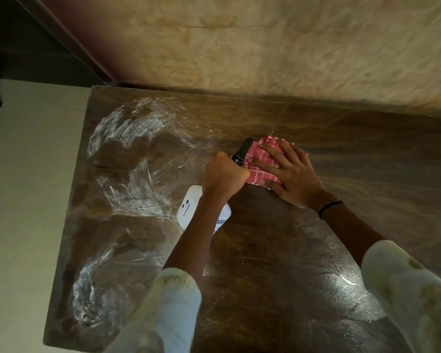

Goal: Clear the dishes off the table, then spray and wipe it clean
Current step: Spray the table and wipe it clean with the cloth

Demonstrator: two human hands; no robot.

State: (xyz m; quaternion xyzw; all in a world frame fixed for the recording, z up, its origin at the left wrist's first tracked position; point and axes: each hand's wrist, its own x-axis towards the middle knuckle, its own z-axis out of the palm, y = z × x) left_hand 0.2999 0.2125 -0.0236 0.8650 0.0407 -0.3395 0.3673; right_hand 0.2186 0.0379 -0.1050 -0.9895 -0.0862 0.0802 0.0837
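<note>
A dark wooden table (265, 263) fills the view, with whitish wet streaks across its left half. My left hand (224, 174) is closed around the black trigger head of a white spray bottle (189, 207), whose body shows below my wrist. My right hand (288, 171) lies flat, fingers spread, pressing a red-and-white checked cloth (262, 159) onto the table right beside the bottle's nozzle. No dishes are in view on the table.
A rough tan wall (290, 47) runs along the table's far edge. Pale floor (23, 200) lies past the table's left edge, and a dark door frame (69, 44) stands at the upper left.
</note>
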